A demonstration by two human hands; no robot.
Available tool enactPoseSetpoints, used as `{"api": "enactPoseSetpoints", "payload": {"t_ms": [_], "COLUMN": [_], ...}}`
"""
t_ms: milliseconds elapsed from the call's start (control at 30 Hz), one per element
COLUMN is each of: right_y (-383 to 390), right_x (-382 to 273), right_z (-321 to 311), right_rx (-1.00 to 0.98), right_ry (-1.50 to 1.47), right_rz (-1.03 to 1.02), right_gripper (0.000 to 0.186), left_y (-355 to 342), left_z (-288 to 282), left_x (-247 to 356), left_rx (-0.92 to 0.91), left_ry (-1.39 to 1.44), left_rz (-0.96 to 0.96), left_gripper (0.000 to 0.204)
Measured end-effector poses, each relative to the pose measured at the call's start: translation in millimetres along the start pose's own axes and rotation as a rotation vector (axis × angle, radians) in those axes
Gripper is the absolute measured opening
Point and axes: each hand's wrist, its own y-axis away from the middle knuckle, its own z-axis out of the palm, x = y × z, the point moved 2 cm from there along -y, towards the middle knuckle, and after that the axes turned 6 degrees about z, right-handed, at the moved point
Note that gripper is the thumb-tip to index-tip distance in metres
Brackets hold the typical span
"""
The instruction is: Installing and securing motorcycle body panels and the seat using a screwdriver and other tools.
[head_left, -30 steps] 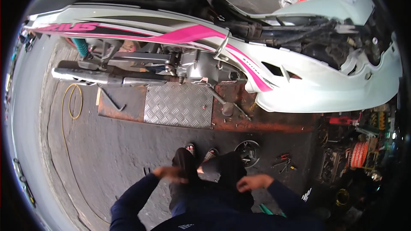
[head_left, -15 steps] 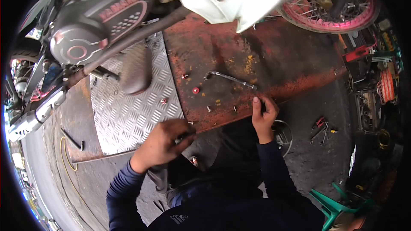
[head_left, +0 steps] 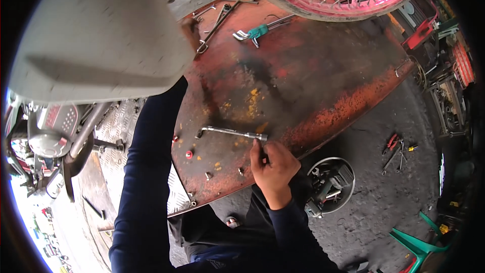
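My left arm reaches far forward under a pale motorcycle body panel (head_left: 101, 35). Only part of my left hand (head_left: 190, 33) shows past the panel's edge; its fingers are hidden. It is beside long metal wrenches (head_left: 218, 26) on the rusty red metal platform (head_left: 303, 86). Curled fingers make my right hand (head_left: 275, 168) closed, above the near edge of the platform. Its thumb side is right by the socket end of an L-shaped socket wrench (head_left: 235, 132), and I cannot tell whether they touch. Whatever the fingers hold, if anything, is hidden.
A hex key set in a teal holder (head_left: 257, 32) lies near the pink-rimmed wheel (head_left: 348, 12). Small bolts and a red-collared bolt (head_left: 189, 154) sit left of the wrench. On the floor are a round tool bowl (head_left: 348, 199), red pliers (head_left: 390, 143) and a green stool (head_left: 411, 242).
My left hand has gone from above the patterned metal plate to far forward, beneath the panel. The view has shifted, bringing more tools into sight. My right hand stays near the socket wrench.
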Motion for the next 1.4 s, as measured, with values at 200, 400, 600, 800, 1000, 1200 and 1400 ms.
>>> {"api": "enactPoseSetpoints", "payload": {"t_ms": [200, 400, 600, 800, 1000, 1200, 1400], "right_y": [-2.1, -1.5, -1.2, -0.3, 1.0, 3.4, 2.5], "right_x": [3.2, 6.0, 9.9, 10.6, 8.4, 9.2, -16.2], "right_z": [3.8, 4.3, 1.1, 7.2, 7.2, 3.1, 3.9], "right_rx": [0.073, 0.06, 0.057, 0.103, 0.107, 0.124, 0.113], "right_ry": [-0.012, -0.043, -0.023, -0.099, -0.119, -0.081, -0.221], "right_rz": [-0.038, -0.039, -0.059, -0.087, -0.059, -0.036, -0.052], "right_gripper": [0.035, 0.036, 0.036, 0.035, 0.032, 0.028, 0.032], "left_y": [-48.6, -46.1, -12.9, 38.6, 70.8, 157.9, 139.8], "left_z": [24.4, 27.9, -8.7, -74.9, -130.9, -127.1, -207.8], "left_x": [-67.5, -108.5, -156.7, -228.1, -297.9, -291.4, -304.3], "left_rx": [-0.049, -0.131, -0.489, -0.342, -0.273, -0.181, -0.529], "left_ry": [-0.153, -0.062, 0.713, 0.735, -0.088, -0.81, -0.738], "left_rz": [-0.139, -0.179, -0.451, -0.375, -0.167, 0.087, 0.287], "left_gripper": [0.022, 0.025, 0.019, 0.021, 0.022, 0.024, 0.031]}}
